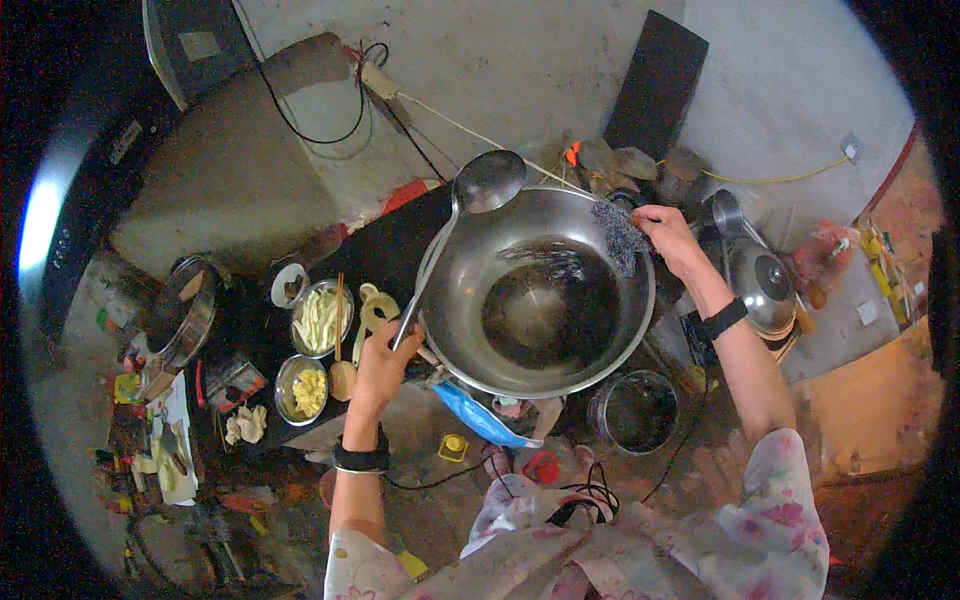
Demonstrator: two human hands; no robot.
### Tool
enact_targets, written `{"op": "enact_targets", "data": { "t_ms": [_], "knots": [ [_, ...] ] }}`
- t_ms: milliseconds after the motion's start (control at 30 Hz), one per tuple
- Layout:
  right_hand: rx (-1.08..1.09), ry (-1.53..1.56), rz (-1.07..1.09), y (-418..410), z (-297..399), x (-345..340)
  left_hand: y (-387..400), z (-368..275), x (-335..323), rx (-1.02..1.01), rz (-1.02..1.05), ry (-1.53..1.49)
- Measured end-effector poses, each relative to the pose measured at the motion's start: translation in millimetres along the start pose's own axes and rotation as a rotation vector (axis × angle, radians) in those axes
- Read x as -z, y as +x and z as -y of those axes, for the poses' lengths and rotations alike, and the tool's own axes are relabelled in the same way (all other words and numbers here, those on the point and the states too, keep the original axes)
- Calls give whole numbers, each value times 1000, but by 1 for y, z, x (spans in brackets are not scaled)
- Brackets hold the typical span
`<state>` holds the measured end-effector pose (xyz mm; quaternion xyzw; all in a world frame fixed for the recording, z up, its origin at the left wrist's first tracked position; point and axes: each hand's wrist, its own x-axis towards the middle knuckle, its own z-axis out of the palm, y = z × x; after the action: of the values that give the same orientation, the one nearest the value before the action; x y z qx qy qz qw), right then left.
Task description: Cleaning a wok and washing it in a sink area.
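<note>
Before me a large steel wok [457, 315] holds a little water at its bottom. My left hand [381, 367] grips the handle of a steel ladle [491, 182], whose round bowl hangs over the wok's far left rim. At the far right rim, my right hand [669, 238] pinches a grey mesh scrubber [621, 231]. The scrubber hangs against the inner wall, above the water. Close to my left hand lie a steel bowl of pale green cut vegetable strips [319, 319], a steel bowl of yellow pieces [309, 391] and a wooden spoon [342, 379].
A white cup [289, 285] stands on the dark counter [390, 244]. Below the wok's right side sits a round dark-filled container [639, 412]. Further right are a lidded pot [761, 285] and a small steel dipper [726, 214]. A cable [682, 442] runs near my right arm.
</note>
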<state>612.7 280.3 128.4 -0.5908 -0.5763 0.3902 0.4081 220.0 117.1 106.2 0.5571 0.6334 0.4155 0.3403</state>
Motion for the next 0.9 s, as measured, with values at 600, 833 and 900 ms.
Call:
{"op": "enact_targets", "data": {
  "t_ms": [600, 833, 900],
  "knots": [
    [-238, 194, 0, -34, -47, 24, -11, -21, -9, 62, 118, 68],
    [-347, 159, -3, -57, -43, 50, -13, -19, -32, 44, 153, -69],
    [-373, 175, -18, -63, -49, 58, -10, -14, -40, 14, 177, -115]
  ]
}}
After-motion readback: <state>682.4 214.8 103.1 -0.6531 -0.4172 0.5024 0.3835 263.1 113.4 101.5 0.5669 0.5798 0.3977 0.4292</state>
